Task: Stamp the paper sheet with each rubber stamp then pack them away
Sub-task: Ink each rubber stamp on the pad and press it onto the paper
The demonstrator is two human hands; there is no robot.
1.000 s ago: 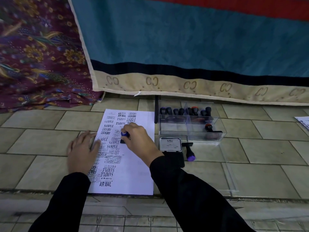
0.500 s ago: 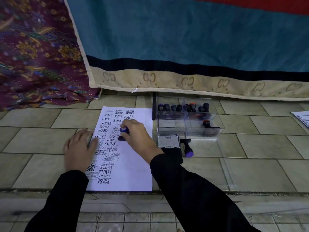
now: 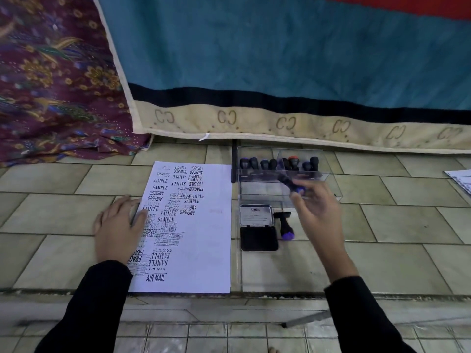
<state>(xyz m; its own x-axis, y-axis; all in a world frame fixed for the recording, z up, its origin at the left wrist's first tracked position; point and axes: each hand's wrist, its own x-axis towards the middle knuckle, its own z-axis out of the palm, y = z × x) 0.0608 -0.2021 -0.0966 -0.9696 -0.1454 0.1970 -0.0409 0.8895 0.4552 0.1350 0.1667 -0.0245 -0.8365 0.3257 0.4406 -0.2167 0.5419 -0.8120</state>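
The paper sheet [image 3: 188, 225] is lying flat on the tiled floor [image 3: 51, 212] in the middle of the frame, its left half crowded with black prints such as SAMPLE, AIR MAIL and FRAGILE. The left hand [image 3: 118, 230] is resting palm down across the sheet's left edge, fingers straight and only slightly spread.

To the right of the centre, the right hand [image 3: 318, 212] is pinching a rubber stamp [image 3: 290, 186] between thumb and fingertips. The hand is blurred, so the exact grip is hard to read. The stamp is tilting over the clear box [image 3: 260, 192] – blue cap by the fingers, black body pointing to the upper left. A row of stamps [image 3: 272, 164] is standing along the box's far side.

Just below the box an open ink pad [image 3: 257, 226] is sitting on the floor, and a loose stamp [image 3: 285, 225] is lying just to its right.
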